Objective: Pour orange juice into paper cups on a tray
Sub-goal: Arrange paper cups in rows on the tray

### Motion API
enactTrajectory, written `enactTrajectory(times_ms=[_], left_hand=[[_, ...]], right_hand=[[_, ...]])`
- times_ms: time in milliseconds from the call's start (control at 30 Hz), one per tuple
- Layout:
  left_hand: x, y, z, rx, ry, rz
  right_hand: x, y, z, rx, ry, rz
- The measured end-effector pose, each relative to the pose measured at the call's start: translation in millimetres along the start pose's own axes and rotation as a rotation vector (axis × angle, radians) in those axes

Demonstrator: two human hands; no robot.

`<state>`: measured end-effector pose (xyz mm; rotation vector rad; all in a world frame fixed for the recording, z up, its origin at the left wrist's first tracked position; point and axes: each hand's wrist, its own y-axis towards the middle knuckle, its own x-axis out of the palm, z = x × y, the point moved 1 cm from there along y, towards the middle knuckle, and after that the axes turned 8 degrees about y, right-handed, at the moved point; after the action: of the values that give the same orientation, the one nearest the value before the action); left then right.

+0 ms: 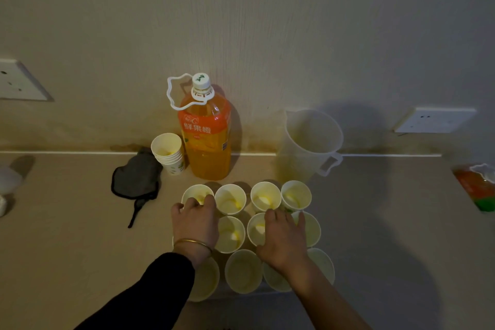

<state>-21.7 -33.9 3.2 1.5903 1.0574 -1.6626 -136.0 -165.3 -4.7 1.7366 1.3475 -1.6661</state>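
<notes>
Head view looks down on a block of white paper cups (243,270) standing in rows on a beige counter (80,236). A large clear plastic bottle of orange juice (206,147) stands capped and upright just beyond them, between a stack of white paper cups (167,153) on its left and a translucent plastic jug (310,142) on its right. The left hand (195,222) grasps the far-left cup (197,190) from above, fingers (209,199) curled over its near rim, while the right hand (284,238) lies released over the middle-row cups, its fingers straight, both hands well short of the bottle.
</notes>
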Motion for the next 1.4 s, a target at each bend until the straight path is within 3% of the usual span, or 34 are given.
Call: enactTrajectory(times_ms=[300,533,700,900,1033,1300,1400], left_hand=[[-2,5,-17,-0.076,-0.159,0.074],[5,7,-56,-0.247,-0.371,0.122],[13,-4,-68,-0.345,-0.414,0.064],[29,-14,-76,-0.504,-0.761,-0.178],[32,-17,-72,-0.537,-0.927,-0.197],[26,-16,-68,-0.520,-0.959,-0.195],[25,-14,-69,-0.514,-0.953,-0.198]], right_hand=[[-9,1,8,-0.001,0.043,0.022],[-17,6,-13,-0.153,0.050,0.417],[-5,2,-42,-0.184,-0.034,0.338],[15,1,-52,-0.155,-0.064,0.203],[20,1,-55,-0.166,-0.070,0.202],[23,2,-53,-0.186,-0.088,0.249],[21,2,-52,-0.147,-0.089,0.183]])
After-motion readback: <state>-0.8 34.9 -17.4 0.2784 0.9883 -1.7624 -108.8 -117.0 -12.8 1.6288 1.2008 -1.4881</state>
